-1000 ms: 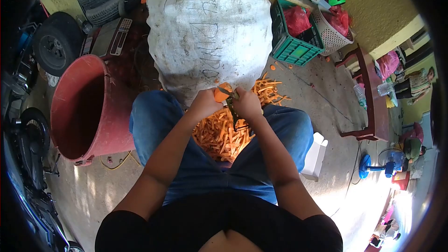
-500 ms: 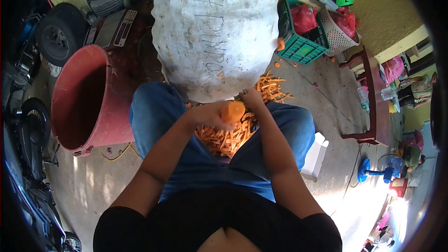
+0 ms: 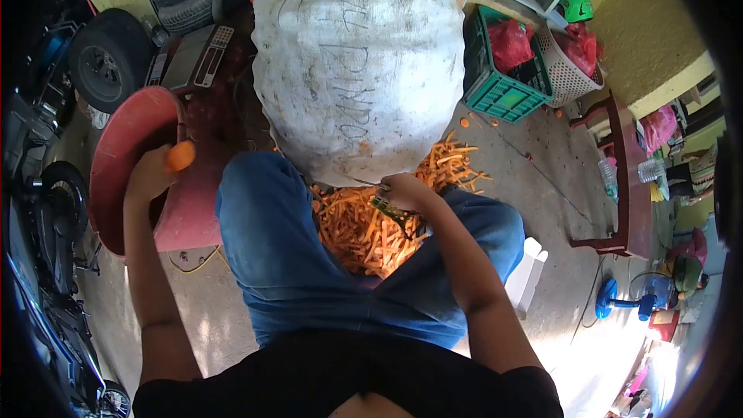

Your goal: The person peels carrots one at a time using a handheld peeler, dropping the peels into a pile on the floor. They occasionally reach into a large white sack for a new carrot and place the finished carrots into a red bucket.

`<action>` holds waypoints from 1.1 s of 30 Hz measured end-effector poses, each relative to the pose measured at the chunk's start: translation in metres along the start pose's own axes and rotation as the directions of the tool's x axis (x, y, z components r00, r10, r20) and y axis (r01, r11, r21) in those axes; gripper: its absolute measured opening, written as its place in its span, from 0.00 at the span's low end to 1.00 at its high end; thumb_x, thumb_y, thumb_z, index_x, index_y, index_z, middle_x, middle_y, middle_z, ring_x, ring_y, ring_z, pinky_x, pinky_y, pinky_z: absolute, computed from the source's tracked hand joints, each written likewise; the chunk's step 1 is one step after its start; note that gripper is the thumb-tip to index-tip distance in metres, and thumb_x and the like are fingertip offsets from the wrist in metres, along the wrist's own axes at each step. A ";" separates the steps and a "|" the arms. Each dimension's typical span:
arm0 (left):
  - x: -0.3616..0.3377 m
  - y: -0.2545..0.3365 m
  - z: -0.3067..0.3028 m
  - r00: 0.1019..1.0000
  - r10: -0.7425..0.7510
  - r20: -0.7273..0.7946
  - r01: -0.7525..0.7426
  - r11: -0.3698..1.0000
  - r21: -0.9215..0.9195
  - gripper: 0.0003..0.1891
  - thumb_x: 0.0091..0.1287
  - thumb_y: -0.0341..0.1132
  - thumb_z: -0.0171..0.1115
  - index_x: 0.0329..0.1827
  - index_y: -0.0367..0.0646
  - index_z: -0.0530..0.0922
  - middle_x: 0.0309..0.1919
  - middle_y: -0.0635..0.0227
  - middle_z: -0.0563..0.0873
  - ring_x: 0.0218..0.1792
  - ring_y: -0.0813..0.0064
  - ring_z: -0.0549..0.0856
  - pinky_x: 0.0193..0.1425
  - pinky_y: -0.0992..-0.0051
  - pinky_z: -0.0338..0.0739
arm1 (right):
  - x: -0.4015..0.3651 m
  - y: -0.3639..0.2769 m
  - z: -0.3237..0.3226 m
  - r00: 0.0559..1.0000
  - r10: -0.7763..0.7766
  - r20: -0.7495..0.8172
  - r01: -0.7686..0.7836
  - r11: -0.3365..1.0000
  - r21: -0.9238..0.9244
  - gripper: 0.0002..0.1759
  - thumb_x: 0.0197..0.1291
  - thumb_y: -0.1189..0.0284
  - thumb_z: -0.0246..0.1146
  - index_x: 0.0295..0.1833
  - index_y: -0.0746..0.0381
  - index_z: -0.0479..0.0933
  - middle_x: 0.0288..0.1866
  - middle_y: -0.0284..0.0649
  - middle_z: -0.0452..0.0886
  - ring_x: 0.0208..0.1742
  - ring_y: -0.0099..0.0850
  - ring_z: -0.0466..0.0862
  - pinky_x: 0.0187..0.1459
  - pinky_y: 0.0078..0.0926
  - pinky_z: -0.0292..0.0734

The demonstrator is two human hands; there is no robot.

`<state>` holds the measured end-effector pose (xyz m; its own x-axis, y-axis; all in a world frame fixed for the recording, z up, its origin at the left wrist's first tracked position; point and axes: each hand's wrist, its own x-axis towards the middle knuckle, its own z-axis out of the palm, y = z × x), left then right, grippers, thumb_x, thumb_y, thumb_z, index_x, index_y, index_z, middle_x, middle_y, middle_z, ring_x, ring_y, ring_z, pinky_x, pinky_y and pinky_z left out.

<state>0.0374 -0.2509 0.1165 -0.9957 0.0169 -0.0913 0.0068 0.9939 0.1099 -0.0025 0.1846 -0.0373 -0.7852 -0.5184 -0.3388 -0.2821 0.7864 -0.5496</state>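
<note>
My left hand [image 3: 148,176] is closed round a carrot [image 3: 181,156] at the mouth of the big red tub [image 3: 197,220]. The carrot's blunt orange end sticks out to the right, close by the tub's near rim. My right hand [image 3: 409,193] grips a tool with a thin blade [image 3: 370,183] pointing left, over the pile between my knees. A yellow-green and black piece [image 3: 391,210] shows just under that hand. Carrot peelings [image 3: 364,232] lie heaped between my legs and spread out beside the right knee. A full white sack [image 3: 356,70] with handwriting stands right in front.
A green crate [image 3: 507,97] and a white basket [image 3: 569,73] with red bags stand beyond the sack on the right. Tyres [image 3: 108,62] and a scale [image 3: 197,54] are at the far left. A wooden bench [image 3: 631,193] and a blue fan [image 3: 619,306] stand farther right.
My left hand has carried the carrot from over the peelings leftward to the red tub. My right hand has shifted slightly down and left with the bladed tool.
</note>
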 end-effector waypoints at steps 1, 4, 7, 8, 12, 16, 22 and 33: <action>-0.003 -0.018 -0.002 0.994 -0.105 0.013 0.104 0.991 0.089 0.18 0.43 0.28 0.59 0.39 0.36 0.70 0.35 0.54 0.78 0.40 0.56 0.77 0.42 0.65 0.70 | -0.001 -0.002 -0.012 1.000 0.012 0.008 -0.012 1.000 -0.007 0.16 0.50 0.62 0.54 0.38 0.64 0.74 0.34 0.50 0.76 0.39 0.46 0.75 0.41 0.37 0.68; 0.001 -0.051 0.014 0.963 -0.258 -0.079 0.270 0.921 0.280 0.18 0.44 0.28 0.58 0.41 0.37 0.70 0.39 0.52 0.76 0.41 0.53 0.76 0.43 0.64 0.71 | -0.011 -0.015 -0.041 1.000 0.011 0.010 -0.011 1.000 0.025 0.17 0.52 0.61 0.53 0.37 0.64 0.73 0.32 0.51 0.76 0.37 0.46 0.75 0.40 0.37 0.68; 0.036 -0.036 0.020 0.977 -0.092 -0.195 0.112 0.989 0.096 0.20 0.49 0.32 0.58 0.46 0.38 0.68 0.45 0.54 0.72 0.45 0.57 0.74 0.45 0.65 0.71 | -0.012 -0.012 -0.055 0.998 -0.022 0.054 0.021 0.999 0.026 0.17 0.52 0.60 0.53 0.37 0.64 0.74 0.32 0.50 0.76 0.36 0.44 0.76 0.39 0.36 0.68; 0.055 -0.014 0.012 0.993 -0.080 -0.090 0.060 0.976 -0.209 0.20 0.51 0.32 0.57 0.47 0.39 0.68 0.45 0.56 0.72 0.47 0.60 0.73 0.47 0.66 0.70 | -0.012 -0.010 -0.055 0.998 -0.019 0.053 0.018 0.999 0.028 0.17 0.52 0.60 0.53 0.37 0.64 0.74 0.32 0.50 0.76 0.36 0.44 0.76 0.39 0.36 0.68; 0.152 0.067 -0.020 0.801 0.389 -0.454 -0.510 0.841 -0.179 0.19 0.55 0.32 0.55 0.50 0.42 0.67 0.48 0.59 0.71 0.51 0.67 0.71 0.53 0.73 0.64 | -0.013 0.004 -0.042 0.997 0.011 0.074 -0.008 0.999 -0.040 0.17 0.53 0.60 0.53 0.36 0.63 0.73 0.30 0.49 0.76 0.35 0.44 0.76 0.37 0.35 0.68; 0.236 0.148 -0.079 0.378 0.300 -0.876 -0.651 0.759 -0.021 0.15 0.55 0.28 0.56 0.46 0.42 0.70 0.39 0.66 0.72 0.42 0.75 0.74 0.49 0.77 0.66 | -0.003 0.014 -0.046 0.998 -0.065 -0.012 0.066 0.982 0.177 0.17 0.52 0.59 0.54 0.35 0.64 0.73 0.28 0.48 0.75 0.32 0.43 0.76 0.35 0.34 0.67; 0.327 0.221 -0.098 0.945 0.158 -0.286 -0.313 0.187 -0.931 0.10 0.60 0.37 0.50 0.41 0.43 0.72 0.37 0.67 0.76 0.40 0.77 0.76 0.43 0.77 0.70 | 0.027 0.036 -0.054 1.000 -0.016 -0.021 0.017 0.997 0.081 0.19 0.51 0.58 0.53 0.37 0.64 0.74 0.29 0.49 0.76 0.33 0.43 0.75 0.35 0.34 0.67; 0.371 0.232 -0.062 0.837 0.450 0.311 -0.542 0.604 0.585 0.15 0.46 0.36 0.55 0.34 0.36 0.78 0.32 0.51 0.80 0.32 0.61 0.80 0.36 0.69 0.73 | 0.034 0.033 -0.063 0.998 0.034 0.056 -0.034 0.999 -0.005 0.17 0.50 0.60 0.52 0.36 0.63 0.74 0.34 0.48 0.76 0.39 0.44 0.75 0.41 0.36 0.68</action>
<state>-0.3366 -0.0204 0.1696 -0.8018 0.4951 -0.3347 0.5975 0.6543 -0.4634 -0.0735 0.2140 -0.0196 -0.7623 -0.5095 -0.3991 -0.2585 0.8050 -0.5340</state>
